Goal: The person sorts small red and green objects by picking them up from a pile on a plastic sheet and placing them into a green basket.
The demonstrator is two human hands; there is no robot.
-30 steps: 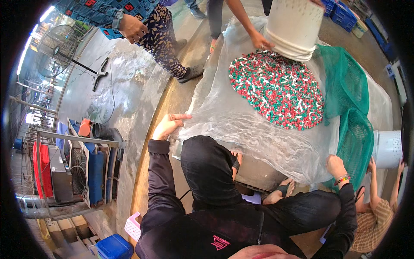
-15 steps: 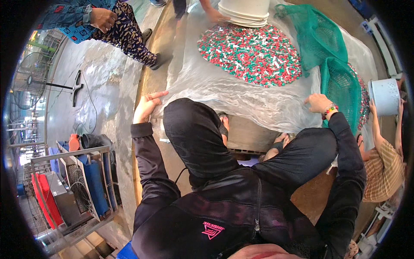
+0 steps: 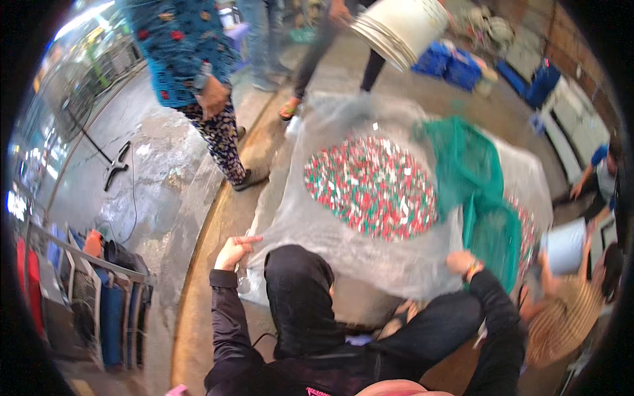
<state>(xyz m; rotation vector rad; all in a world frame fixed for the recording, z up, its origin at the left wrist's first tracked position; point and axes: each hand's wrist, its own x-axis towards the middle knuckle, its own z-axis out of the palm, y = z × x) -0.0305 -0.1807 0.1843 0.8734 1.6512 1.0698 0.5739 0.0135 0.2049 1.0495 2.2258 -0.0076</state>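
A translucent plastic sheet (image 3: 310, 247) is spread in front of my knees, bearing a broad pile of small red, green and white pieces (image 3: 370, 188). My left hand (image 3: 234, 252) is closed on the sheet's near left corner, its index finger stretched out along the edge. At the near right, my right hand (image 3: 460, 262) is closed on the edge too, slightly blurred. Beside that hand lie green mesh baskets or nets (image 3: 492, 231) on the sheet. More of the small pieces (image 3: 526, 228) show past them.
Another person holds stacked white buckets (image 3: 399, 33) beyond the pile. On the right, a person in a straw-coloured hat or garment (image 3: 568, 317) grips a pale blue bucket (image 3: 564, 247). A standing person in patterned trousers (image 3: 221, 135) is at left. A rack (image 3: 112, 310) stands lower left.
My view has tilted up, so the scene sits lower. The white buckets have been lifted off the pile's far edge and moved away. Both my hands stay at the sheet's near edge.
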